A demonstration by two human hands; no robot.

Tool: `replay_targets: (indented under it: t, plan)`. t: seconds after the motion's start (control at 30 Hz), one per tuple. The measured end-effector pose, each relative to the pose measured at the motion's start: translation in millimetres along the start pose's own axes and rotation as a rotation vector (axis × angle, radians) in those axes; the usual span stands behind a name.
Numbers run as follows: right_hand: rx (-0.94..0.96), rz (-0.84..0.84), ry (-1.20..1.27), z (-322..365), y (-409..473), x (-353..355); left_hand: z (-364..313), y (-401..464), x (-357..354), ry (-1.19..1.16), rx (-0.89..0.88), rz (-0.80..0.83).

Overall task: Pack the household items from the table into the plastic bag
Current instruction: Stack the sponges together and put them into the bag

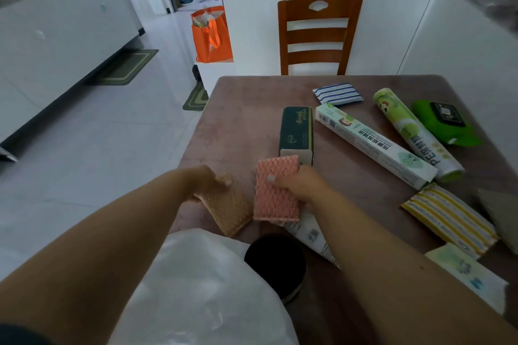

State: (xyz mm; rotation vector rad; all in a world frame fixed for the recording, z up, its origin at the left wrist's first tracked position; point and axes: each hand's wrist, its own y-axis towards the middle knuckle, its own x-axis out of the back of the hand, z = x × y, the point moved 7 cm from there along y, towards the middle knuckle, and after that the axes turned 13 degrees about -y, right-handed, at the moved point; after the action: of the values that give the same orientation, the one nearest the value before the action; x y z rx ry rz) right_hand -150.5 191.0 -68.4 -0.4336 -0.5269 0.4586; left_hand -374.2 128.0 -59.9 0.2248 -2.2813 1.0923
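Note:
My left hand (pixel 211 180) grips a tan mesh scouring sponge (pixel 229 211) by its top edge, just above the table's near left part. Beside it, my right hand (pixel 298 183) pinches a pink mesh sponge (pixel 276 190) and holds it upright. A white translucent plastic bag (pixel 201 286) lies below both arms at the table's near edge. A round black container (pixel 276 263) stands just right of the bag.
On the brown table (pixel 238 120) lie a dark green tissue pack (pixel 297 130), a long white foil box (pixel 372 144), a green-and-white roll (pixel 414 131), a green wipes pack (pixel 445 123), blue-striped (pixel 337 93) and yellow-striped (pixel 448 217) cloths. A wooden chair (pixel 318 33) stands behind.

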Motion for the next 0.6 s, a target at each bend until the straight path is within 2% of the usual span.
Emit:
replay_targets:
  t: [0.1,0.17,0.23,0.3,0.37,0.43,0.47,0.53,0.6]
  plan:
    - [0.079,0.161,0.364,8,-13,10,-27,-19,15,-0.280,-0.066,0.032]
    - [0.157,0.254,0.472,17,-27,17,-53,-44,4,-0.488,-0.083,0.112]
    - [0.186,0.258,0.477,18,-44,27,-81,-70,-17,-0.680,-0.110,0.191]
    - [0.171,0.140,0.405,11,-55,45,-107,-93,-46,-0.751,-0.135,0.295]
    - [0.138,0.052,0.300,-5,-62,65,-126,-108,-76,-0.629,-0.192,0.362]
    - [0.101,0.008,0.335,-20,-70,87,-139,-114,-97,-0.572,-0.217,0.361]
    - [0.107,-0.079,0.305,-29,-72,106,-144,-114,-106,-0.568,-0.212,0.342]
    - [0.091,-0.392,-0.017,-50,-74,159,-154,-113,-121,-0.557,-0.216,0.316]
    - [-0.024,-0.678,-0.416,-80,-74,209,-163,-114,-136,-0.542,-0.219,0.309]
